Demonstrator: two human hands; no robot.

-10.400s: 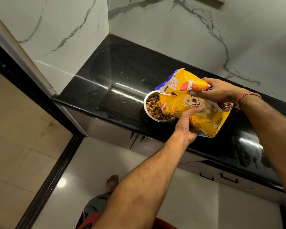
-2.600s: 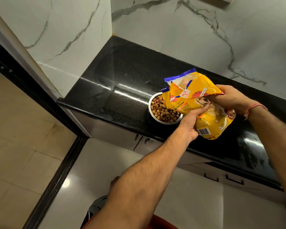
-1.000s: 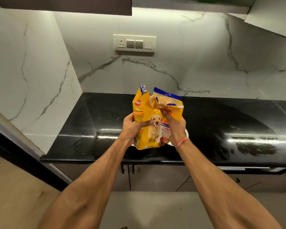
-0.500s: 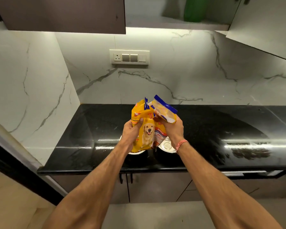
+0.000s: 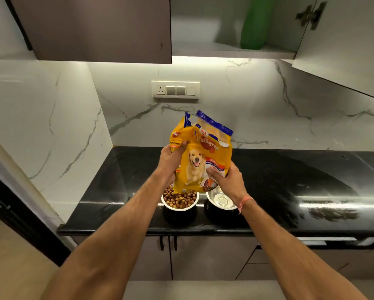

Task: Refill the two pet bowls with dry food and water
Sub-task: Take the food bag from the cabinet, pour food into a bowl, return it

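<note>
Bag [image 5: 200, 161] upright between left hand [image 5: 171, 161] and right hand [image 5: 227, 180].

On the counter [image 5: 289, 187] stand two bowls: the food bowl [image 5: 179, 201] left, the second bowl [image 5: 221, 201] right (just beside), the bag [image 5: 200, 161] above them.

You have one view, from your head: it faces forward and slightly down at the black polished stone counter [image 5: 289, 180], close at arm's reach, with white marble wall [image 5: 268, 109] toward 12 o'clock and both forearms entering from 6 o'clock.
</note>
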